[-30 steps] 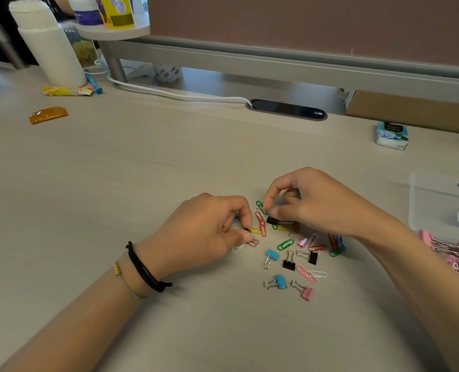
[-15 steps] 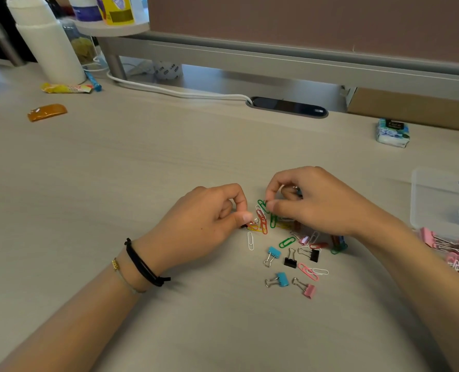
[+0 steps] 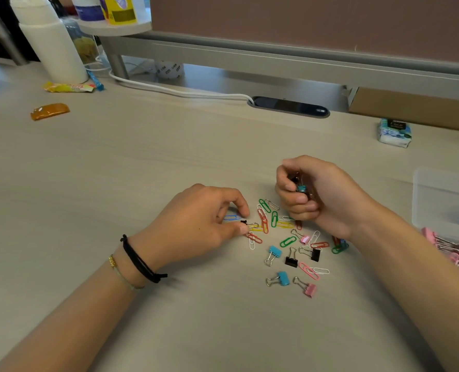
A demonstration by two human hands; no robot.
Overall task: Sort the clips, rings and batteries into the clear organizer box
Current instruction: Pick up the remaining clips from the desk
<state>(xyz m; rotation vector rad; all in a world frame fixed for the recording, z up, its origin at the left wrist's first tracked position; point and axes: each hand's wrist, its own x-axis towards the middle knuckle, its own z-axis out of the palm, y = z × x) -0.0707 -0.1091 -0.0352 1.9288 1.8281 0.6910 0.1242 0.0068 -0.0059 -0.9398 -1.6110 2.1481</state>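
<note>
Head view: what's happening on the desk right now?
A person is sorting a scatter of paper clips and binder clips on the desk. The right hand is curled around several gathered binder clips, a blue one showing. The left hand pinches a small black binder clip at the pile's edge. The clear organizer box sits at right, pink clips already inside.

Red, green, yellow and white paper clips [image 3: 262, 220] lie among blue, black and pink binder clips [image 3: 275, 252].

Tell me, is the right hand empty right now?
No, the right hand is curled around a few binder clips, with a blue one showing between its fingers.
</note>
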